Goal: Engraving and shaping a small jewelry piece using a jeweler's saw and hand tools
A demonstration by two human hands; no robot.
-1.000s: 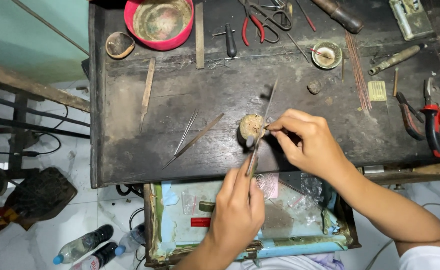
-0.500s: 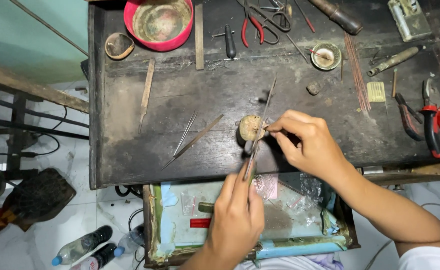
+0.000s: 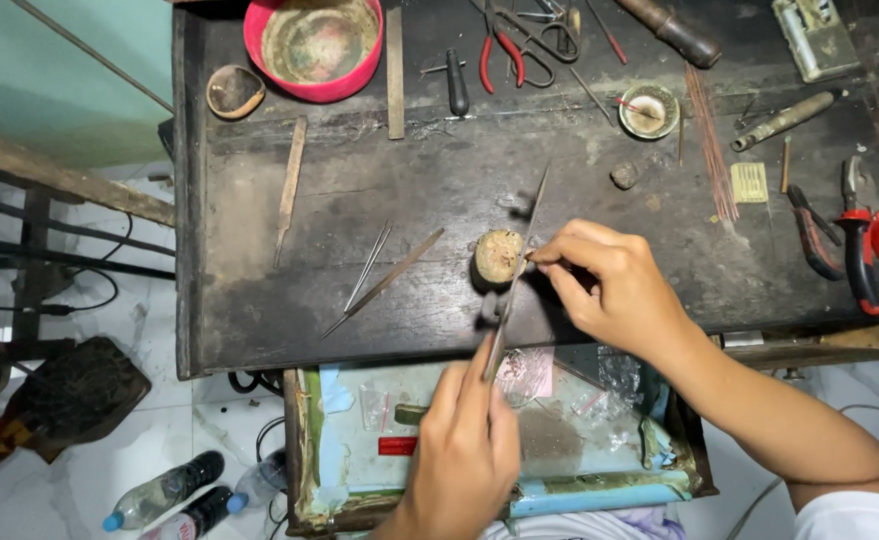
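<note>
Round block (image 3: 499, 255) beside tweezers (image 3: 368, 266)

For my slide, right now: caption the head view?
Left hand files a piece pinched by right hand against a round peg.

I can't make out what my right hand (image 3: 615, 290) pinches against the round block (image 3: 500, 256); it is too small, and my fingertips cover it. My left hand (image 3: 465, 450) hides the near end of the long file (image 3: 520, 270), and its wrist is cut off by the bottom edge. The pink bowl (image 3: 318, 88) and scissors (image 3: 550, 30) run off the top edge. The open drawer (image 3: 310, 440) has its contents partly hidden under my hand, and its front is cut off below.
</note>
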